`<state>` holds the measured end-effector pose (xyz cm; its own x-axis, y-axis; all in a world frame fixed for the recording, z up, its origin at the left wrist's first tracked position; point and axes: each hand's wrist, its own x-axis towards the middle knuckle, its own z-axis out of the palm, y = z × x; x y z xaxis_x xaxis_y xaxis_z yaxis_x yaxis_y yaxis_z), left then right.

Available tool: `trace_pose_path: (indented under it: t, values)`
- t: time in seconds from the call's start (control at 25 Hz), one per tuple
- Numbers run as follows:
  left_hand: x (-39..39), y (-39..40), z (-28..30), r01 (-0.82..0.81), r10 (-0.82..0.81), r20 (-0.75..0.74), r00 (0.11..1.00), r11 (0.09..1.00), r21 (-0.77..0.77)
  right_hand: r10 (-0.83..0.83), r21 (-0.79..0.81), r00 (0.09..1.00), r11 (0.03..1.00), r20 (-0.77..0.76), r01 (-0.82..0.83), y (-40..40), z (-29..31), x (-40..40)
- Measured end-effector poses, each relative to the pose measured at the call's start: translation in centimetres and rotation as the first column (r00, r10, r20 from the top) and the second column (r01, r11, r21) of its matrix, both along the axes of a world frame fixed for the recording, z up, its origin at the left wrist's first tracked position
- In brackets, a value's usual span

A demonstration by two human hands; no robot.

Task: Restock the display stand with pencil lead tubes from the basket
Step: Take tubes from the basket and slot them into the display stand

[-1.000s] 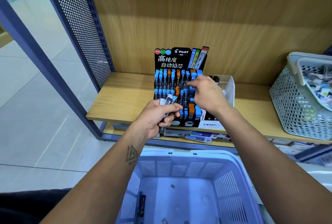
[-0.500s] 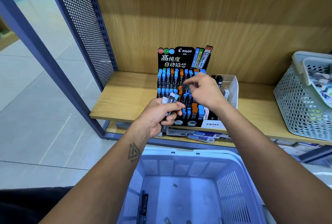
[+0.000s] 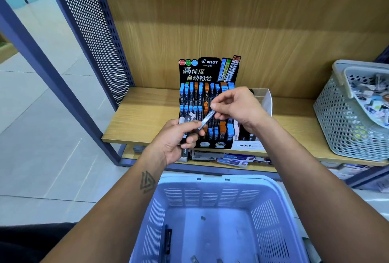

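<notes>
The right hand point(image 3: 235, 106) pinches one lead tube point(image 3: 207, 120) by its upper end between thumb and fingertips, drawing it from the small bundle point(image 3: 187, 123) that the left hand point(image 3: 179, 138) grips with curled fingers. The tube hangs slanted between the two hands, its lower end at the left thumb, just in front of the stand point(image 3: 207, 102) on the shelf point(image 3: 145, 119). The stand's rows are mostly filled with blue and orange caps; a few dark gaps show in the middle, partly hidden behind the hands. The basket point(image 3: 212, 187) below is nearly bare: one dark tube point(image 3: 167, 241) lies against its left wall, with a few small scraps on the floor.

The risks look modest but real. The pinch is narrow and at one end, so the tube could swing or slip and drop behind the stand or into the basket. Pulling it free could loosen the left hand's bundle and spill the rest. The slots are tight and close-packed, so a tilted entry might jam or knock neighbouring tubes askew. Colours also differ, so it could land in the wrong row.
</notes>
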<state>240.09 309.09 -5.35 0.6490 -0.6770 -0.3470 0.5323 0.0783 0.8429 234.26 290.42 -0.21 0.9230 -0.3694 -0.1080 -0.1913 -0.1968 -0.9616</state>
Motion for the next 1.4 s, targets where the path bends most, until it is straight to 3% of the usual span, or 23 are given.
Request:
trace_pose_path:
  t: [0.2,0.24,0.32,0.4,0.52,0.92,1.4]
  values:
    - [-0.2,-0.7,0.0,-0.101,0.101,0.012,0.995,0.995,-0.002,0.011,0.190,1.000,0.982,-0.024,-0.006,-0.3,0.7,-0.5]
    - [-0.1,-0.9,-0.2,-0.115,0.114,0.017,0.993,0.993,0.014,-0.012,0.137,1.000,0.990,-0.017,0.015,-0.7,1.0,-0.6]
    - [0.5,-1.1,-0.5,-0.180,0.180,0.019,0.984,0.982,0.051,-0.107,-0.132,0.994,0.985,0.034,0.111,-2.0,1.4,-0.2]
    - [1.1,-1.1,-0.9,-0.256,0.256,0.006,0.967,0.965,0.056,-0.142,-0.437,0.988,0.886,0.065,0.156,-3.0,1.3,0.4]
    - [1.5,-0.9,-1.0,-0.268,0.269,-0.005,0.963,0.962,0.039,-0.063,-0.640,0.998,0.766,0.026,0.065,-2.1,0.1,1.3]
    - [3.0,0.7,-1.4,-0.322,0.322,-0.050,0.945,0.947,0.026,0.018,-0.661,0.998,0.749,0.063,0.028,1.0,-2.2,4.0]
    - [3.4,1.6,-1.8,-0.337,0.338,-0.049,0.940,0.941,0.031,0.047,-0.833,0.997,0.552,0.057,0.022,2.1,-4.4,4.8]
